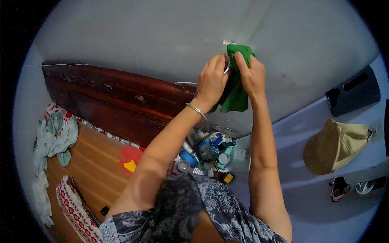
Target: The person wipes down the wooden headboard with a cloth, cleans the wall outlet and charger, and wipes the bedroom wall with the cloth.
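Both my arms reach up to the grey wall. My right hand (253, 77) is closed on a green cloth (236, 99), with the thumb pressed on its upper part; the cloth's lower end hangs down. Close beside it, my left hand (211, 80), with a bangle (193, 108) at the wrist, has its fingers curled round a thin white cord (227, 69), part of which shows at the fingertips. Just above the cloth, a small pale piece (228, 42) sits on the wall. The palm sides of both hands are hidden.
Below left is a dark red wooden headboard (117, 87) over a bed with a brown mat (93, 158) and pale cloth (58, 133). Bottles and small items crowd a surface (239, 162) below my hands. A beige cap (334, 146) and dark holder (354, 91) hang on the right.
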`<state>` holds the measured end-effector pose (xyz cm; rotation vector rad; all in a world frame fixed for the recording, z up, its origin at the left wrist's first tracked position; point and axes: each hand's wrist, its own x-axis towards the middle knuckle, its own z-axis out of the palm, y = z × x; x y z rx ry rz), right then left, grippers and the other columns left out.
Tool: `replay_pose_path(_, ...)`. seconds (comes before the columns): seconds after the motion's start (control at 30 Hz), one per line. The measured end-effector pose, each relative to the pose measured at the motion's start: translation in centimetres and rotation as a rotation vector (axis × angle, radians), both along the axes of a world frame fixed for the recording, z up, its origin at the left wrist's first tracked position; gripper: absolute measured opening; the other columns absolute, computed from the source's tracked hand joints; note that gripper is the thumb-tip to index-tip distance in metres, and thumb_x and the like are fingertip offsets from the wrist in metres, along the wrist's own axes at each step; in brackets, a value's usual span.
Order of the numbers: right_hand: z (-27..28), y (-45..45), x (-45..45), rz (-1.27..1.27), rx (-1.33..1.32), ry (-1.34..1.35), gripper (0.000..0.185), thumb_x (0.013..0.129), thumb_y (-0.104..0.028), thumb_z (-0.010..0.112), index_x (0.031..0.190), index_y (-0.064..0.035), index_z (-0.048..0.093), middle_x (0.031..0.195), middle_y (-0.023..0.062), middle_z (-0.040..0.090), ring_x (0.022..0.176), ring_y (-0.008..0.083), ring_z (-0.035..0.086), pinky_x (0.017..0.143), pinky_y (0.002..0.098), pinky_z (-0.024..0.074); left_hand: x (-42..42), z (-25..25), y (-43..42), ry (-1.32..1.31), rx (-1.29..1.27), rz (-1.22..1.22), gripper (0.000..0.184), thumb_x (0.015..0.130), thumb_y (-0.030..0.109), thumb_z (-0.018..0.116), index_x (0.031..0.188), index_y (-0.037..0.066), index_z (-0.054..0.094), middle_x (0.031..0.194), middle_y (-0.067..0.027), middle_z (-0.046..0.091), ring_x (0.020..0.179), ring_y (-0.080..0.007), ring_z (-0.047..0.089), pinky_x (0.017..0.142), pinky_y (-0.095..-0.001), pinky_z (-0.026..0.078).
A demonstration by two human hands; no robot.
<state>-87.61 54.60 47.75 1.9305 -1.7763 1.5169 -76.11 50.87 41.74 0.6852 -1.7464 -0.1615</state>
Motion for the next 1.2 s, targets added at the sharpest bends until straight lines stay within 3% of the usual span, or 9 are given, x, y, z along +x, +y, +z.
replay_pose_path(0.17,0.4,-0.6,0.2,-0.080,0.184,0.000,0.034,0.090,-0.031,0.055,0.088,0.0024,0.061,0.072,0.0075,0.061,0.065,0.0133,0.051,0.061,0.0286,0.0419,0.6,0.2,0.3,-0.009,0.029,-0.072,0.049,0.075,0.006,0.064,0.120,-0.003,0.048,0.113,-0.0163,0.053,0.098,-0.0350,0.055,0.082,-0.0412,0.047)
replay_pose_path(0.37,-7.2,4.3,1.0,0.151,-0.223,-0.828,0.034,0.092,-0.027,0.053,0.103,0.0040,0.060,0.088,0.0047,0.061,0.073,0.0115,0.054,0.067,0.0256,0.0439,1.5,-0.1,-1.6,-0.099,0.061,-0.210,0.055,0.076,0.012,0.062,0.125,-0.006,0.044,0.118,-0.0206,0.049,0.102,-0.0365,0.053,0.087,-0.0407,0.045)
replay_pose_path(0.5,-6.9,3.9,0.9,-0.130,-0.212,-0.769,0.036,0.092,-0.029,0.052,0.108,0.0029,0.058,0.096,0.0059,0.060,0.081,0.0129,0.056,0.073,0.0262,0.0444,2.7,1.8,-1.9,-0.027,0.431,-0.543,0.060,0.078,0.025,0.066,0.124,-0.008,0.046,0.123,-0.0222,0.048,0.110,-0.0319,0.053,0.090,-0.0376,0.044)
replay_pose_path(0.57,-4.6,3.2,2.6,-0.055,-0.096,-0.623,0.041,0.090,-0.037,0.053,0.091,0.0029,0.060,0.079,0.0171,0.061,0.073,0.0311,0.054,0.069,0.0417,0.0420,2.4,2.2,-1.5,-0.022,0.414,-0.481,0.058,0.079,0.031,0.067,0.120,-0.007,0.051,0.119,-0.0220,0.053,0.105,-0.0279,0.057,0.087,-0.0362,0.046)
replay_pose_path(0.7,-7.3,-0.3,3.0,-0.098,-0.072,-0.419,0.046,0.088,-0.039,0.054,0.081,0.0055,0.059,0.084,0.0277,0.058,0.079,0.0436,0.053,0.069,0.0490,0.0389,1.2,2.5,-1.6,0.118,0.378,-0.347,0.047,0.080,0.032,0.066,0.109,-0.004,0.061,0.097,-0.0176,0.064,0.085,-0.0242,0.065,0.075,-0.0331,0.050)
replay_pose_path(0.87,-11.9,0.9,4.8,0.103,0.036,-0.497,0.040,0.092,-0.026,0.046,0.120,0.0027,0.048,0.109,0.0200,0.056,0.102,0.0340,0.051,0.088,0.0401,0.0375,1.4,4.3,-2.5,0.141,0.521,-0.309,0.034,0.081,0.029,0.064,0.097,0.000,0.068,0.083,-0.0146,0.069,0.075,-0.0204,0.067,0.067,-0.0305,0.050)
replay_pose_path(1.03,-5.3,1.5,3.9,0.072,-0.172,-0.459,0.038,0.093,-0.027,0.045,0.115,0.0032,0.051,0.106,0.0188,0.056,0.099,0.0318,0.052,0.087,0.0393,0.0381,1.2,3.5,-3.6,0.157,0.547,-0.357,0.032,0.080,0.029,0.067,0.093,0.001,0.070,0.075,-0.0116,0.069,0.064,-0.0166,0.065,0.061,-0.0285,0.050)
replay_pose_path(1.13,-4.8,-0.5,3.4,0.089,-0.382,-0.439,0.040,0.091,-0.033,0.049,0.077,0.0036,0.057,0.075,0.0247,0.058,0.070,0.0435,0.053,0.062,0.0496,0.0364,1.8,4.7,-2.2,0.082,0.441,-0.252,0.029,0.081,0.029,0.066,0.092,0.002,0.070,0.070,-0.0110,0.068,0.061,-0.0154,0.064,0.058,-0.0281,0.049)
replay_pose_path(1.2,-6.6,0.9,3.3,0.093,-0.130,-0.453,0.036,0.092,-0.032,0.046,0.094,0.0030,0.055,0.088,0.0225,0.058,0.082,0.0380,0.053,0.072,0.0441,0.0380,1.8,5.1,-1.4,0.020,0.429,-0.223,0.023,0.084,0.020,0.065,0.093,-0.001,0.070,0.077,-0.0054,0.068,0.067,-0.0094,0.059,0.060,-0.0242,0.048)
